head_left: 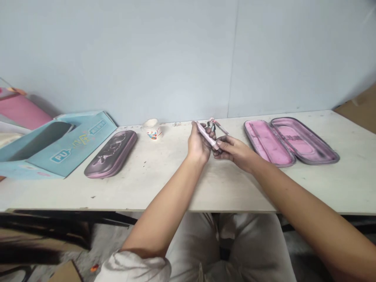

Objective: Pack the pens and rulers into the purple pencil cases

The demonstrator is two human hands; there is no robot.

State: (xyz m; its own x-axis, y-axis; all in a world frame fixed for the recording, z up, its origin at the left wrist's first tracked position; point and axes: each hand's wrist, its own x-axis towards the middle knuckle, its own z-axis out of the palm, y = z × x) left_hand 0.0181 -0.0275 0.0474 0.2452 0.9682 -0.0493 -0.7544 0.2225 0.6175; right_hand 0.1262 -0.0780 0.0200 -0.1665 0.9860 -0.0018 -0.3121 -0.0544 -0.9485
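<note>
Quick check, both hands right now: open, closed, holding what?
Left hand: closed around a pink pen; more pens show just behind it.
Right hand: closed, fingers pinching the same pink pen's end.

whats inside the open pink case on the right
The open pink case shows bare pink lining in both halves, nothing loose. Nothing covers it. A dark patch in the right half is blurred. The left hand grips a pink pen.
</note>
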